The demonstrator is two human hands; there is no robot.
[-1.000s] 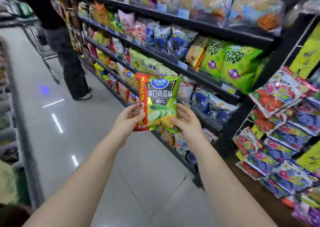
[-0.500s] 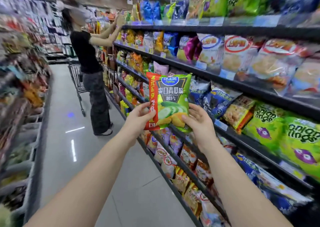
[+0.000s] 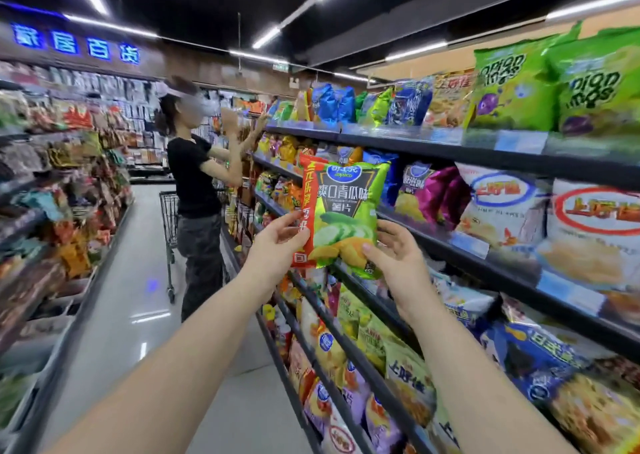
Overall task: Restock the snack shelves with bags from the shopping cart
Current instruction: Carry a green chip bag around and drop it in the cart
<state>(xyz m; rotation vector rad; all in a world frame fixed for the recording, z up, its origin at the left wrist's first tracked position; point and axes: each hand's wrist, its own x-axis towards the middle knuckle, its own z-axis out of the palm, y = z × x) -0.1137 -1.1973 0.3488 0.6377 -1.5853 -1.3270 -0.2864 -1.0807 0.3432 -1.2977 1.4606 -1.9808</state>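
Note:
I hold a green chip bag (image 3: 343,211) with a red side strip and cucumber slices printed on it upright in front of the snack shelves (image 3: 450,249) on my right. My left hand (image 3: 277,249) pinches its lower left edge. My right hand (image 3: 394,256) grips its lower right corner. The bag is in the air beside the middle shelf, not touching the shelf. A shopping cart (image 3: 169,221) stands farther down the aisle, partly hidden behind a person.
A person in a black top (image 3: 197,183) stands ahead, reaching up to the shelves. Snack racks (image 3: 52,193) line the left side. The grey aisle floor (image 3: 131,308) runs between. Green onion-ring bags (image 3: 519,82) sit on the top shelf.
My view has tilted upward and along the aisle. Both hands have lifted the green bag higher, from the lower shelves to the middle shelf level.

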